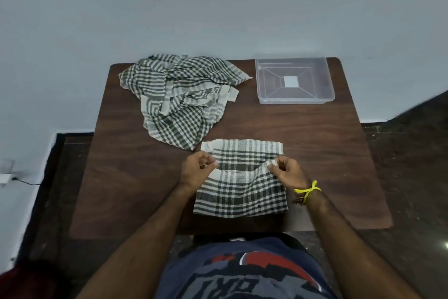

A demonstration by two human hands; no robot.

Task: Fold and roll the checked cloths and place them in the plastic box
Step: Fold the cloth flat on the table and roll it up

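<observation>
A green-and-white checked cloth (242,192) lies partly folded at the near middle of the brown table (121,177). My left hand (196,171) pinches the cloth's folded edge on the left, and my right hand (284,172) pinches the same edge on the right. The edge is lifted slightly between them. A crumpled heap of checked cloths (179,97) lies at the far left of the table. The clear plastic box (324,80) stands at the far right with nothing inside but a white label on its bottom.
The table's back edge meets a pale wall. Dark floor shows on both sides of the table. A white plug with a cable (7,177) sits by the wall at the left. My right wrist wears a yellow thread (308,192).
</observation>
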